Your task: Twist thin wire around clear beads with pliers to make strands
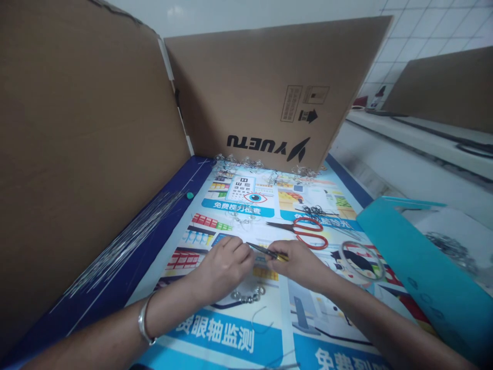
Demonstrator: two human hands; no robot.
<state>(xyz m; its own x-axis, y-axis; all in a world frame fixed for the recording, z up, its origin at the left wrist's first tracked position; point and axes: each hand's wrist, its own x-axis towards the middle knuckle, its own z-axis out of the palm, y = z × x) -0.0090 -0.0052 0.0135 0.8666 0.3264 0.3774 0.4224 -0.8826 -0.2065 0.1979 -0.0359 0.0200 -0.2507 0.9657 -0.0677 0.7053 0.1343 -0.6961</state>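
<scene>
My left hand [226,268] is closed in a pinch, its fingertips close to the tool's tip; what sits between them is hidden. My right hand [298,261] grips a small pointed tool [265,251] with dark slim jaws and a yellow handle, like fine scissors or pliers. Just below both hands is a bracelet of silvery beads [248,297]; I cannot tell if it lies on the mat or hangs from the left fingers. Beyond the right hand lie red-handled scissors [308,231], blades pointing left. Another beaded bracelet [242,218] rests farther back.
Thin wires [131,236] lie in a bundle at left. A turquoise box [408,257] at right holds dark and silvery pieces. A clear ring-shaped coil [362,261] and black cords [314,211] lie nearby. Cardboard panels [262,92] stand behind and left, with clear bracelets along the back.
</scene>
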